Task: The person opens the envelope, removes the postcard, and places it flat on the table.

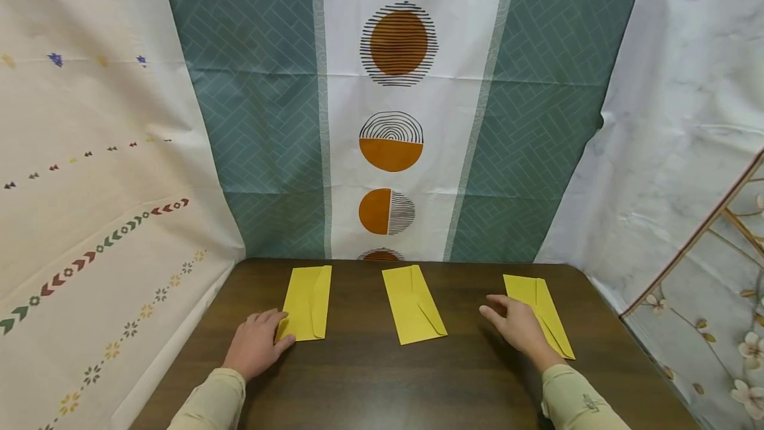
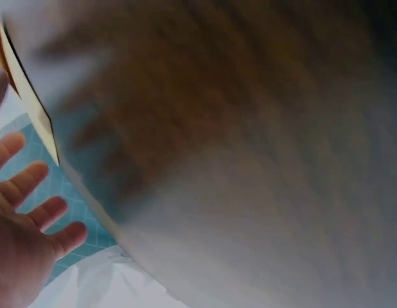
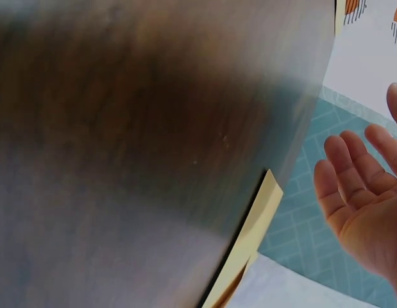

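Three yellow paper envelopes lie apart in a row on the dark wooden table. At the near left corner of the left envelope (image 1: 310, 297) is my left hand (image 1: 256, 344), its fingers loosely spread, as the left wrist view also shows. Whether its fingertips touch the paper I cannot tell. My right hand (image 1: 518, 330) hovers over the table, overlapping the left side of the right envelope (image 1: 525, 289) in the head view. Its fingers are relaxed, with nothing in the palm (image 3: 371, 237). Between the hands, farther back, lies the middle envelope (image 1: 412, 307), untouched.
The brown table (image 1: 358, 383) ends at a hanging cloth (image 1: 268, 151) with green panels and orange circles. A cream patterned cloth (image 1: 89, 204) hangs on the left, and a white marbled cloth (image 1: 674, 171) with flowers hangs on the right.
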The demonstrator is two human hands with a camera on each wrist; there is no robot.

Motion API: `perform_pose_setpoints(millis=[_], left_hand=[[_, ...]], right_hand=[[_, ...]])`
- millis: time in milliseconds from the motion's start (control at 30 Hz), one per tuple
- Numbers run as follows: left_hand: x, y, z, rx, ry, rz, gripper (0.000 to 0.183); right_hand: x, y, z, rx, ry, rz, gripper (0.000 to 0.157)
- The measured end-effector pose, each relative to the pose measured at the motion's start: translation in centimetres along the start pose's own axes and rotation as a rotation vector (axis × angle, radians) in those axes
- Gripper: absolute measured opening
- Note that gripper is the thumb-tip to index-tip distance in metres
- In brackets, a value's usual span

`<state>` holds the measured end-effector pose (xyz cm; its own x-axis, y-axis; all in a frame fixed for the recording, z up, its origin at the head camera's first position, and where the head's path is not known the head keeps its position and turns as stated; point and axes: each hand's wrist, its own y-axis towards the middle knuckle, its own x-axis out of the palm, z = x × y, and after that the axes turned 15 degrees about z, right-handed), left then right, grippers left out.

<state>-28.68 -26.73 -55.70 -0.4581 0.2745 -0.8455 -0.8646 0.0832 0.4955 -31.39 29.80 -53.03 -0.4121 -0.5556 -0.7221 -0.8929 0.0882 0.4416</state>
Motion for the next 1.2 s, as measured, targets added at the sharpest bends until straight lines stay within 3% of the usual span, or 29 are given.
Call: perform_pose_setpoints(millis=[200,533,667,900,1033,1200], left_hand=[[0.7,-0.8,-0.6,0.004,-0.04,-0.147,0.091],[0.4,-1.9,-0.3,-0.047,-0.063,-0.245,0.095],[1.0,-2.2,-0.6,-0.052,-0.068,-0.223,0.096],[2.9,-2.7,-1.1,-0.024,-0.046,-0.122,0.095],[3.1,-2.8,-1.1,-0.02,-0.042,-0.086,0.094],[2.6,-3.0,-0.8,-0.025,-0.037,-0.09,0.093]], right_hand=[[0.2,0.1,-0.6,-0.01,-0.004,0.0,0.048],[0.6,0.3,-1.1,-0.02,0.002,-0.013,0.045],[0.7,0.2,-1.0,-0.026,0.005,-0.026,0.045],[1.0,-0.1,-0.8,-0.007,-0.002,-0.056,0.053],[1.3,0.1,-1.3,-0.013,0.001,-0.064,0.057],[1.8,0.4,-2.6,-0.032,0.011,-0.068,0.055]])
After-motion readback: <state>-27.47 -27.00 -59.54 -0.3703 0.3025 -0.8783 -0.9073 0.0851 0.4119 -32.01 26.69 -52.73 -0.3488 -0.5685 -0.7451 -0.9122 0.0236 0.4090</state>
